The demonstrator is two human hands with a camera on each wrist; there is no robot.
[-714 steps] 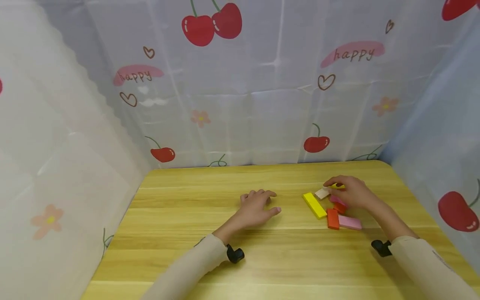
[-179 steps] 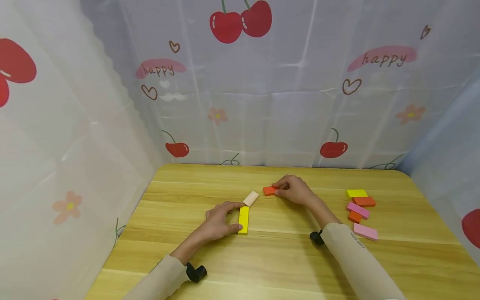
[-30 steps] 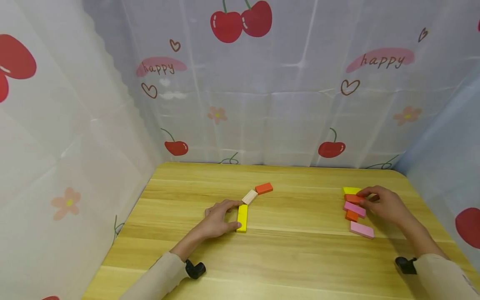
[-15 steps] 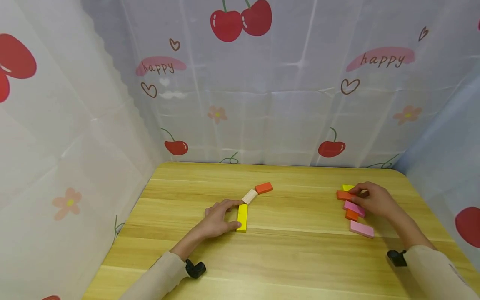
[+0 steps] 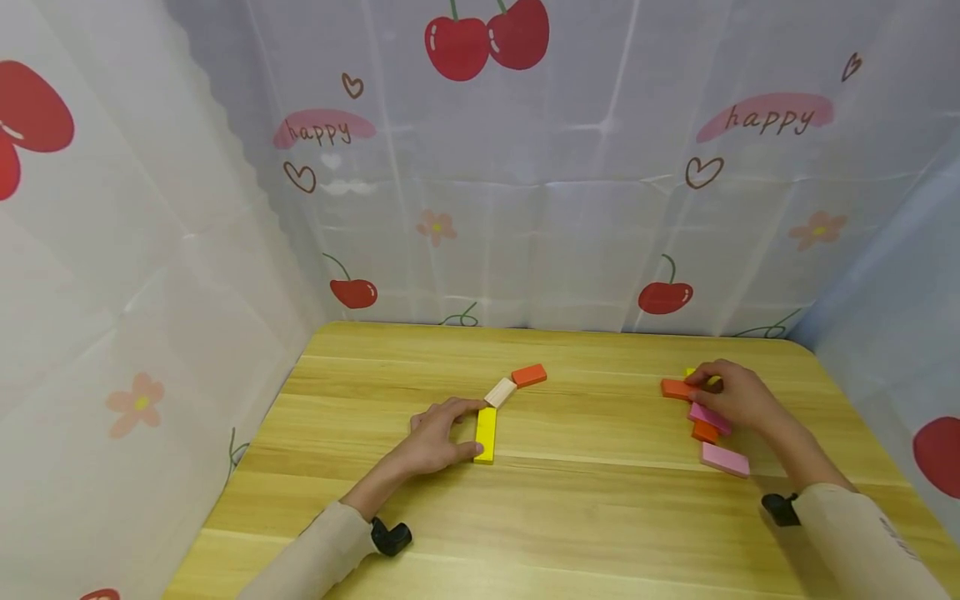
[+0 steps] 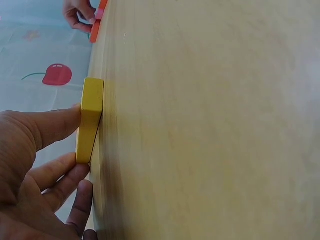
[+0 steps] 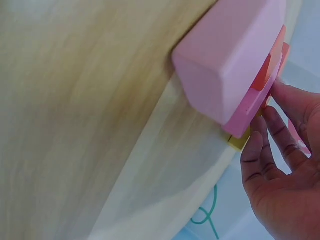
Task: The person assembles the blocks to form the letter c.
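Note:
My left hand [image 5: 433,437] holds a long yellow block [image 5: 486,435] flat on the table, thumb near its front end and index finger at its far end. A plain wooden block [image 5: 500,392] lies off that far end, angled to the right. Beyond it lies an orange block [image 5: 529,376], end to end with the wooden one. On the right, my right hand [image 5: 738,396] pinches another orange block [image 5: 677,389] between thumb and fingers. A yellow block [image 5: 690,373] shows partly behind those fingers. Nearer are a pink block [image 5: 708,417], a small orange block [image 5: 705,431] and a light pink block [image 5: 725,459].
The wooden table [image 5: 585,517] ends at the back against a cherry-patterned curtain [image 5: 495,250], which also hangs on both sides. Bare table lies between the left row and the right group. A dark wrist camera [image 5: 392,538] sits under the left sleeve.
Over the last second my right hand has slid the orange block leftward, away from its neighbours. My left hand has stayed on the yellow block. Earlier, the left orange block was placed beside the wooden one.

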